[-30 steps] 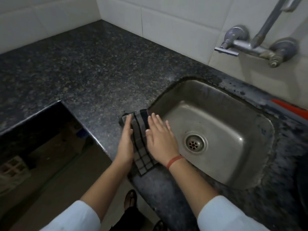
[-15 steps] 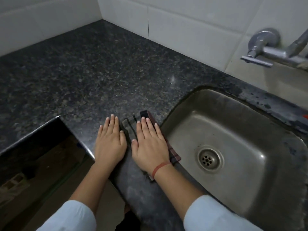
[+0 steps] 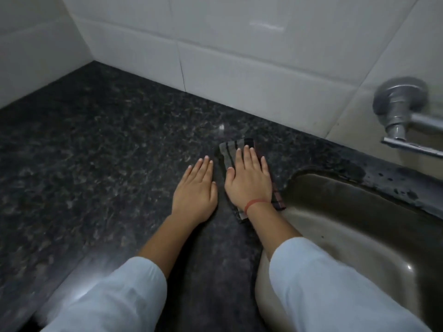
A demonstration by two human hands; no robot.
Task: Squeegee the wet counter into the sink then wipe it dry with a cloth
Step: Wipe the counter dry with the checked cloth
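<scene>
A folded checked cloth [image 3: 230, 150] lies on the dark speckled granite counter [image 3: 96, 152], just left of the steel sink [image 3: 359, 236]. My right hand [image 3: 249, 180], with a red thread at the wrist, presses flat on the cloth with its fingers stretched out. The cloth shows beyond the fingertips and at the wrist. My left hand [image 3: 195, 190] rests flat on the bare counter right beside it, holding nothing. No squeegee is in view.
White wall tiles [image 3: 239, 68] bound the counter at the back and left. A metal tap fitting [image 3: 398, 109] juts from the wall above the sink's far right. The counter's front edge runs below my sleeves.
Both hands have slid away from me across the counter toward the back wall, the right one pushing the cloth along the sink's left rim. The view has shifted left and closer.
</scene>
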